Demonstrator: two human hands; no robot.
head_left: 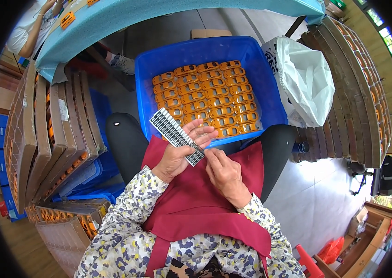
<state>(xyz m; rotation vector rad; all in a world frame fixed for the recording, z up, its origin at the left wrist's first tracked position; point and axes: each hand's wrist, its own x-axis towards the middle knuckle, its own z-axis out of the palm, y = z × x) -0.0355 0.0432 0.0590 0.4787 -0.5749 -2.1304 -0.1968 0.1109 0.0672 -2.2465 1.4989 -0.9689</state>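
Observation:
A narrow sheet of black-and-white stickers [170, 129] slants across my lap, over the near edge of a blue bin. My left hand [173, 160] grips it, with the thumb on top and the other fingers stretched out behind it. My right hand [226, 175] is closed in a pinch at the sheet's lower right edge. Whether a single sticker sits between those fingertips is too small to tell. Just beyond my hands, the blue bin [143, 88] holds rows of orange toy car bodies [218, 102]. The sheet and my left fingers cover some of the nearest cars.
Stacked trays of orange cars stand on my left [43, 134] and right [363, 92]. A white plastic bag [305, 83] hangs beside the bin. Across the far side runs a table with a light-blue cover [126, 23]; another person's arm [33, 34] shows at its left end.

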